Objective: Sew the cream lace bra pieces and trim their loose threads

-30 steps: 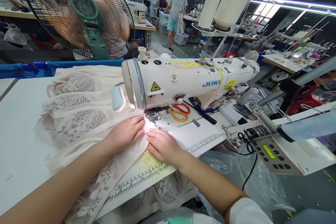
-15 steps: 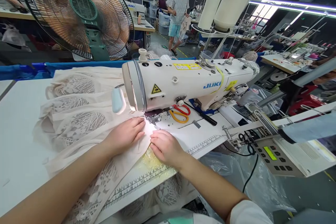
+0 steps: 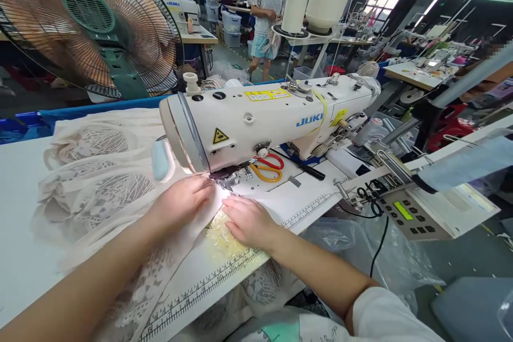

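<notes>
Near the middle of the frame, the left hand [image 3: 182, 200] lies on the pale lace fabric [image 3: 136, 181], its fingers stretched close together; I can't tell whether they pinch any cloth. The right hand [image 3: 250, 222] rests just beside the fabric's edge, fingers slightly bent; their grip is hidden from me too. The fabric spreads over the left of the white surface [image 3: 20, 192], reaching under the sewing machine [image 3: 240, 123] head. Red-and-orange-handled scissors [image 3: 266, 173] lie right of centre.
</notes>
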`<state>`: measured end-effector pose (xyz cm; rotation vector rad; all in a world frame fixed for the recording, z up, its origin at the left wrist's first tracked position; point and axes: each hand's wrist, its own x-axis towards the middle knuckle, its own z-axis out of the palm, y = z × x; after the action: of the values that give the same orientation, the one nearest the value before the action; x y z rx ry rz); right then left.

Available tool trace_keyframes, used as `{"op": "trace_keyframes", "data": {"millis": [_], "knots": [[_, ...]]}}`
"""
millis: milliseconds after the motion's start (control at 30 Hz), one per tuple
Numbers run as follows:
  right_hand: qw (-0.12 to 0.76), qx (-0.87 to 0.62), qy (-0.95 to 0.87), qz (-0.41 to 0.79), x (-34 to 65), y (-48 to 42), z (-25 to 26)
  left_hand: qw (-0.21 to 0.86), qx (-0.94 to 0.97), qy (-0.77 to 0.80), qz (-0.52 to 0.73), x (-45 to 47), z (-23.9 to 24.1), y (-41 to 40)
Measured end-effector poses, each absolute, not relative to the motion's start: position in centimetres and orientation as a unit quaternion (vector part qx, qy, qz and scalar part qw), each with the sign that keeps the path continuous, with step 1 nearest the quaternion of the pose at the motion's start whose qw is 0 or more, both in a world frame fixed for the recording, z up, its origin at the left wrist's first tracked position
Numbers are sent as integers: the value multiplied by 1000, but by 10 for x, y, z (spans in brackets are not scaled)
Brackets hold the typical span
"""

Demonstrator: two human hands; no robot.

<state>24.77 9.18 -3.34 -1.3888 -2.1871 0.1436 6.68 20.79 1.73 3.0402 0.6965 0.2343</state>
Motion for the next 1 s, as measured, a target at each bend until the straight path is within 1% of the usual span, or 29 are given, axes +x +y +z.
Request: {"op": "trace_keyframes", "data": {"millis": [100,233,400,567,800,900,1000], "knots": [[260,-523,-810,58,247,91,-32,16,979,193,70,66,19,183],[253,-523,-812,56,247,89,-28,-13,983,161,87,58,7,165],[239,-528,-813,56,246,87,-25,-16,979,186,83,46,-5,183],[240,-530,-811,57,246,88,-27,-12,980,192,54,46,-2,204],[243,-531,-810,53,247,89,-30,-28,981,184,61,49,4,220],[257,-524,-810,51,247,93,-30,-50,978,190,64,55,14,220],[306,-499,-807,75,248,85,-19,-73,965,245,58,55,31,203]]}}
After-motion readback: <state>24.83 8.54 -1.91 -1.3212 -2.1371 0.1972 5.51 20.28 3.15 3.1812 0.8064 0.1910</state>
